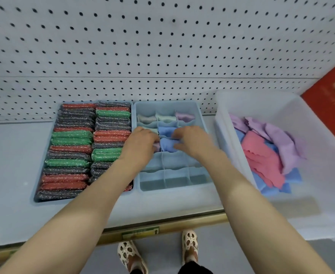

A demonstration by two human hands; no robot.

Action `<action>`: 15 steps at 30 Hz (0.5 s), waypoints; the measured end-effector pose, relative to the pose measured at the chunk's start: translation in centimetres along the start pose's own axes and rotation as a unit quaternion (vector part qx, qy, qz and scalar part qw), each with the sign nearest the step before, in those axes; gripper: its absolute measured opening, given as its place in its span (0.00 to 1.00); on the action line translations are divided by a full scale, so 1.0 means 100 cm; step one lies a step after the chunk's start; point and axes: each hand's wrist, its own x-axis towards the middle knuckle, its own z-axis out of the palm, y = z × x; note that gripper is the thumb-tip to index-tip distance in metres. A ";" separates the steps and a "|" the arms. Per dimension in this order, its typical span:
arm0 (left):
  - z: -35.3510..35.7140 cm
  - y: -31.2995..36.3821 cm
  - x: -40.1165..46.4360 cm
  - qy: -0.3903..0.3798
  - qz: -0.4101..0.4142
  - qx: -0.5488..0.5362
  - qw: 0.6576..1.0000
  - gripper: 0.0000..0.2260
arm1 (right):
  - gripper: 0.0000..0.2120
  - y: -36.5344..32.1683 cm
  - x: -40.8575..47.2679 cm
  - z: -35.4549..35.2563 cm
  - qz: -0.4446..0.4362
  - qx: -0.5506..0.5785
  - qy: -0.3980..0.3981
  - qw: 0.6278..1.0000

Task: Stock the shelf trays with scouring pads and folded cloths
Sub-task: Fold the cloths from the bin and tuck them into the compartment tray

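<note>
A shelf [14,155] carries a tray of scouring pads [73,151], a divided tray [202,119] and a bin of loose cloths [269,155]. Left hand [142,139] and right hand [192,139], fingers curled, tuck a blue cloth [167,144] into a middle cell so it sits folded.

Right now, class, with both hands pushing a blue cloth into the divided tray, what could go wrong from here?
1. The blue cloth bulges above its cell; it may spring up or unfold once the left hand and right hand let go.
2. Pressing could bend the thin dividers of the divided tray and disturb folded cloths in neighbouring cells.
3. The white bin of loose cloths sits close by the right forearm, which might knock it.
</note>
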 end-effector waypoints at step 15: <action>-0.016 0.157 0.038 0.155 -0.068 -0.251 0.953 0.14 | 0.11 0.225 -0.057 -0.065 0.044 -0.071 -0.044 0.996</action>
